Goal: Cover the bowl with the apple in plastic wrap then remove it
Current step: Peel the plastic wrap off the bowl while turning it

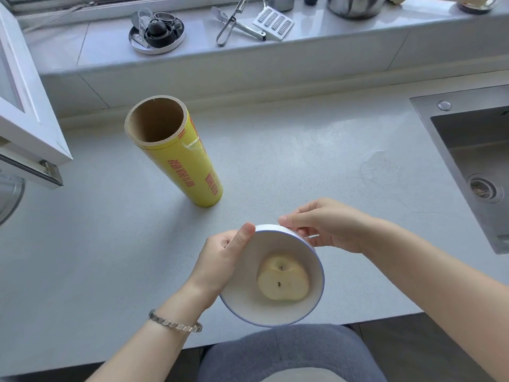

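A white bowl (314,260) with a blue rim stands at the near edge of the counter, and half a pale apple (283,282) lies in it cut side up. The apple looks hazy, as if clear plastic wrap (310,237) is stretched over the bowl; a shiny fold of it shows at the far right rim. My left hand (220,257) grips the bowl's left side with the thumb on the rim. At the far rim, my right hand (327,224) pinches the film's edge. The yellow roll of wrap (190,164) stands upright to the far left.
A steel sink (473,166) is set into the counter at the right. The raised window ledge behind holds a round tray of small parts (157,31), tongs (231,20), a grater (274,23) and a steel pot (355,5). An open window frame (24,111) juts in at the left.
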A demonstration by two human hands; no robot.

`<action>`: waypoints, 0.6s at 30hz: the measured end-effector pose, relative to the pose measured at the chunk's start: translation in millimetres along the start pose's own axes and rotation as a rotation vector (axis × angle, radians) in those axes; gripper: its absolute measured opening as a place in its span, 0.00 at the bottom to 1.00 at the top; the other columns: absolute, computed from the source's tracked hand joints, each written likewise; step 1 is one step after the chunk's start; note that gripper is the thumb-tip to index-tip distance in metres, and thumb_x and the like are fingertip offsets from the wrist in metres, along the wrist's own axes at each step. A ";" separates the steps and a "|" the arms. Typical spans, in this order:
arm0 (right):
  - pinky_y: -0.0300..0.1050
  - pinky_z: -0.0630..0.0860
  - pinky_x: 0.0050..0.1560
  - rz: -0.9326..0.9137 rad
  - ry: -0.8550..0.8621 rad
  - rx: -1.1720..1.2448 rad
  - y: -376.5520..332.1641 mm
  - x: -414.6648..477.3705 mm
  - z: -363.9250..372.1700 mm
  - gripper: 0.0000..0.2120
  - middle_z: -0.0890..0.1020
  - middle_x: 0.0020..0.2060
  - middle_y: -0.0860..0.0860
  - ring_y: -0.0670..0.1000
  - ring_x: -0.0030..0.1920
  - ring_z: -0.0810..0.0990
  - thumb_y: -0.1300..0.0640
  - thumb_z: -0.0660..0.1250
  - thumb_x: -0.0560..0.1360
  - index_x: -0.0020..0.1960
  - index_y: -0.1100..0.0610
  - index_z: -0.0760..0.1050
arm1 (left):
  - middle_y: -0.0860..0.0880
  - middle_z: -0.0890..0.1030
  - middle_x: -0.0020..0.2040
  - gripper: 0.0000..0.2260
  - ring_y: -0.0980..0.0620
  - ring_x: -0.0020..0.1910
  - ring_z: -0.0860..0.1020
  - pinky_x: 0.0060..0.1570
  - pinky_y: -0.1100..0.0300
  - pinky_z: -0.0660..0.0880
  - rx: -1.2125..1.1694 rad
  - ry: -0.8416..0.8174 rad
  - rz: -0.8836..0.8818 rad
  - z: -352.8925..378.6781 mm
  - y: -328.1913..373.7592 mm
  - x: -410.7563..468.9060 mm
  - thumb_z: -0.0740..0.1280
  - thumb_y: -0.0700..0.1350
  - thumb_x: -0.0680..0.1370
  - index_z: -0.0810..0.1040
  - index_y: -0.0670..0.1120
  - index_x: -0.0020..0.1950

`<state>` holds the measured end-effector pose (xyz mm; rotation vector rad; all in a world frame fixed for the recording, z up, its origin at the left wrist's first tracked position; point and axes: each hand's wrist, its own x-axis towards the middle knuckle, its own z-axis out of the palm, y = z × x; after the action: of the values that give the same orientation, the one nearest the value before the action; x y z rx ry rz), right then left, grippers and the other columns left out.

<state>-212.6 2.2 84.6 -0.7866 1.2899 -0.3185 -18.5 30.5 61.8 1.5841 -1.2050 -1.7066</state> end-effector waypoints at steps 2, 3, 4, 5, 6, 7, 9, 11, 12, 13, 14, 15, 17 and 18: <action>0.32 0.73 0.33 0.006 -0.033 -0.024 -1.0 -1.0 -0.4 0.11 0.72 0.25 0.47 0.42 0.25 0.71 0.57 0.67 0.73 0.32 0.56 0.75 | 0.43 0.73 0.35 0.32 0.49 0.36 0.70 0.38 0.55 0.64 0.005 -0.008 0.015 0.1 0.8 -2.4 0.66 0.66 0.66 0.77 0.33 0.39; 0.31 0.73 0.34 0.001 -0.042 -0.029 -1.4 -1.3 -0.7 0.12 0.72 0.26 0.47 0.41 0.25 0.71 0.57 0.66 0.74 0.32 0.56 0.74 | 0.43 0.73 0.34 0.30 0.50 0.35 0.69 0.37 0.56 0.63 0.004 -0.007 0.018 0.1 1.1 -3.8 0.66 0.65 0.69 0.78 0.35 0.37; 0.31 0.74 0.34 -0.002 -0.041 -0.032 -1.9 -2.0 -0.8 0.12 0.73 0.27 0.47 0.41 0.26 0.71 0.57 0.65 0.75 0.33 0.56 0.74 | 0.43 0.73 0.34 0.27 0.50 0.35 0.69 0.35 0.56 0.63 0.002 -0.004 0.016 0.0 0.7 -4.5 0.66 0.65 0.69 0.78 0.39 0.35; 0.32 0.74 0.34 -0.001 -0.033 -0.039 -2.5 -2.6 -1.0 0.12 0.74 0.28 0.48 0.42 0.27 0.72 0.56 0.64 0.75 0.34 0.57 0.74 | 0.44 0.73 0.34 0.26 0.50 0.35 0.69 0.35 0.56 0.63 0.002 -0.001 0.012 -0.3 0.1 -4.5 0.65 0.65 0.69 0.78 0.40 0.34; 0.32 0.75 0.35 0.006 -0.027 -0.050 -2.9 -3.0 -0.9 0.11 0.76 0.30 0.48 0.43 0.29 0.73 0.54 0.64 0.76 0.36 0.57 0.74 | 0.43 0.72 0.34 0.27 0.50 0.35 0.69 0.36 0.56 0.63 0.006 -0.002 0.011 -0.6 -1.3 -4.1 0.65 0.65 0.69 0.78 0.39 0.34; 0.33 0.76 0.37 0.017 -0.033 -0.069 -3.2 -3.0 -0.8 0.11 0.76 0.31 0.48 0.44 0.30 0.74 0.52 0.64 0.75 0.38 0.57 0.75 | 0.43 0.72 0.35 0.30 0.49 0.36 0.69 0.38 0.55 0.63 0.016 -0.005 0.013 -0.9 -2.7 -3.0 0.64 0.66 0.67 0.78 0.37 0.36; 0.35 0.76 0.38 0.042 -0.059 -0.125 -3.7 -2.9 0.1 0.12 0.77 0.30 0.48 0.44 0.30 0.75 0.49 0.66 0.73 0.39 0.57 0.77 | 0.44 0.71 0.36 0.35 0.49 0.36 0.68 0.40 0.55 0.62 0.053 -0.011 0.022 -0.9 -3.9 -1.7 0.63 0.69 0.62 0.76 0.33 0.39; 0.34 0.76 0.36 0.069 -0.070 -0.174 -5.5 -2.8 -0.1 0.12 0.76 0.27 0.46 0.43 0.28 0.74 0.50 0.68 0.72 0.35 0.57 0.77 | 0.44 0.71 0.36 0.38 0.50 0.36 0.68 0.39 0.55 0.61 0.082 -0.012 0.035 -1.0 -5.4 -1.4 0.62 0.70 0.61 0.74 0.31 0.39; 0.33 0.75 0.35 0.085 -0.076 -0.184 -6.5 -2.6 -0.7 0.12 0.75 0.26 0.47 0.43 0.28 0.73 0.51 0.68 0.72 0.34 0.57 0.76 | 0.44 0.70 0.36 0.39 0.50 0.35 0.67 0.39 0.55 0.61 0.088 -0.014 0.040 -1.2 -6.1 -1.4 0.62 0.70 0.61 0.73 0.30 0.40; 0.33 0.74 0.34 0.100 -0.085 -0.188 -7.6 -2.4 -0.7 0.12 0.74 0.26 0.47 0.44 0.28 0.72 0.52 0.68 0.73 0.35 0.58 0.75 | 0.44 0.70 0.35 0.40 0.50 0.35 0.67 0.38 0.55 0.61 0.090 -0.016 0.046 -1.2 -6.2 -1.6 0.62 0.70 0.61 0.73 0.29 0.40; 0.33 0.73 0.33 0.109 -0.093 -0.195 -8.1 -2.4 0.0 0.11 0.73 0.27 0.48 0.44 0.28 0.71 0.53 0.68 0.73 0.36 0.59 0.75 | 0.44 0.69 0.35 0.40 0.50 0.35 0.67 0.38 0.56 0.61 0.093 -0.016 0.052 -1.4 -7.4 -1.3 0.62 0.69 0.61 0.73 0.29 0.40; 0.33 0.72 0.33 0.106 -0.092 -0.210 -8.3 -2.0 1.2 0.10 0.73 0.28 0.49 0.45 0.29 0.70 0.54 0.67 0.74 0.37 0.59 0.75 | 0.44 0.69 0.35 0.40 0.50 0.35 0.67 0.38 0.56 0.60 0.100 -0.013 0.057 -2.0 -8.2 -0.8 0.62 0.70 0.61 0.73 0.29 0.40; 0.33 0.71 0.34 0.059 -0.041 -0.254 -6.7 0.3 4.6 0.11 0.73 0.29 0.49 0.45 0.31 0.70 0.55 0.65 0.75 0.36 0.58 0.74 | 0.44 0.70 0.36 0.43 0.50 0.35 0.67 0.38 0.56 0.61 0.106 -0.009 0.068 -3.4 -9.8 -0.9 0.63 0.73 0.60 0.73 0.29 0.40; 0.33 0.71 0.35 0.025 0.007 -0.270 -5.8 1.6 6.5 0.12 0.74 0.31 0.49 0.45 0.31 0.71 0.55 0.64 0.76 0.35 0.57 0.74 | 0.45 0.70 0.36 0.44 0.50 0.36 0.67 0.39 0.56 0.61 0.108 -0.011 0.069 -4.3 -11.1 -0.5 0.63 0.75 0.58 0.74 0.30 0.40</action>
<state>-204.9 -0.7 87.8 -0.9962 1.3656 -0.1278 -12.1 35.1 52.9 1.5777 -1.3615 -1.6336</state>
